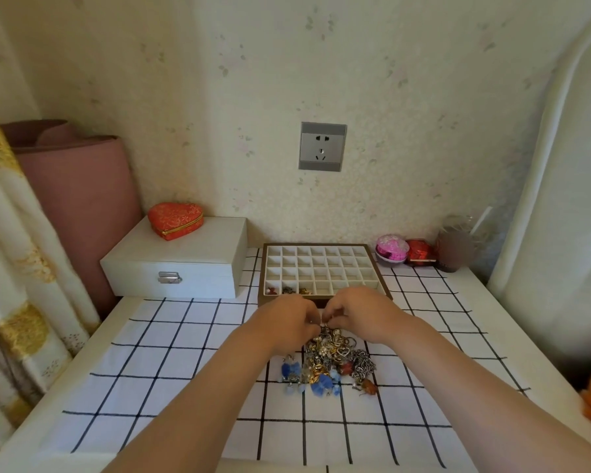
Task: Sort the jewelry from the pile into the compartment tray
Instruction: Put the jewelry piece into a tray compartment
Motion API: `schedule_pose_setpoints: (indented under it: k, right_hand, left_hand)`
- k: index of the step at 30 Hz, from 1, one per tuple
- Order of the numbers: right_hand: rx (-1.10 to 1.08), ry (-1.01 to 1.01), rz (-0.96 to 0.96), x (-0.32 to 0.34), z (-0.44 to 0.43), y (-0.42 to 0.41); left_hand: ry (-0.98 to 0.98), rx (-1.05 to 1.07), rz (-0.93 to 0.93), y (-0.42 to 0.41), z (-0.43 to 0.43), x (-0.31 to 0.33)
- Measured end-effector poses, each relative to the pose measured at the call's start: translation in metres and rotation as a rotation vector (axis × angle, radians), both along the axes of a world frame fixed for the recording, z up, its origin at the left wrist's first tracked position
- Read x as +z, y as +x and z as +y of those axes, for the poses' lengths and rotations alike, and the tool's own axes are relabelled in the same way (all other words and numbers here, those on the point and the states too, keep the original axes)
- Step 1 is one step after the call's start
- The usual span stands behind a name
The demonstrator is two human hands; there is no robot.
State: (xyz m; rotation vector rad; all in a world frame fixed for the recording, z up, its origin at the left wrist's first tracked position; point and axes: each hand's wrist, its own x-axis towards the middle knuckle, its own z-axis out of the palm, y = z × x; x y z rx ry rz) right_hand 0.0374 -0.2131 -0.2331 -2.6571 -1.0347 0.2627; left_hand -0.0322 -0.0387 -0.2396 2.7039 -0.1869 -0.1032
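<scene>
Both grips pinch: left hand (287, 319) and right hand (359, 312) hold a small silvery piece (325, 324) at the 12 o'clock edge of the tangled metal-and-blue jewelry pile (328, 365). The white-celled wooden compartment tray (321, 245) sits just beyond. A slow lift should avoid dragging chains.

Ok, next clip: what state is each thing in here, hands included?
compartment tray, open; three near-left cells filled, the rest in view look empty
jewelry pile, heaped and tangled on the checked cloth
left hand, pinching at the pile's top
right hand, pinching there too
white box, lid shut
heart-shaped box, closed, on the white box
wall socket, nothing plugged in
</scene>
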Motion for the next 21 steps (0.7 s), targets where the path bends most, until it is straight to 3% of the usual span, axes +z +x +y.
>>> schedule_pose_setpoints:
  k: [4, 10, 13, 15, 18, 21]
  right_hand:
    - [-0.075, 0.128, 0.105, 0.001, -0.001, 0.005]
    - [-0.313, 0.598, 0.272, 0.01, 0.0, 0.015]
    - [-0.351, 0.676, 0.312, 0.013, 0.002, 0.02]
    - [-0.371, 0.616, 0.211, 0.009, 0.003, 0.027]
    - [-0.396, 0.347, -0.011, 0.003, 0.009, 0.033]
    - [-0.342, 0.24, -0.126, 0.002, 0.017, 0.034]
  left_hand:
    - [-0.079, 0.074, -0.053, 0.004, -0.003, 0.003]
    - [-0.544, 0.247, -0.107, 0.02, -0.013, 0.011]
    - [-0.64, 0.309, -0.137, 0.028, -0.015, 0.013]
    - [-0.461, 0.274, -0.201, 0.032, -0.012, 0.01]
    - [-0.076, 0.206, -0.335, 0.033, -0.003, 0.002]
    - [0.103, 0.161, -0.288, 0.036, 0.004, -0.009]
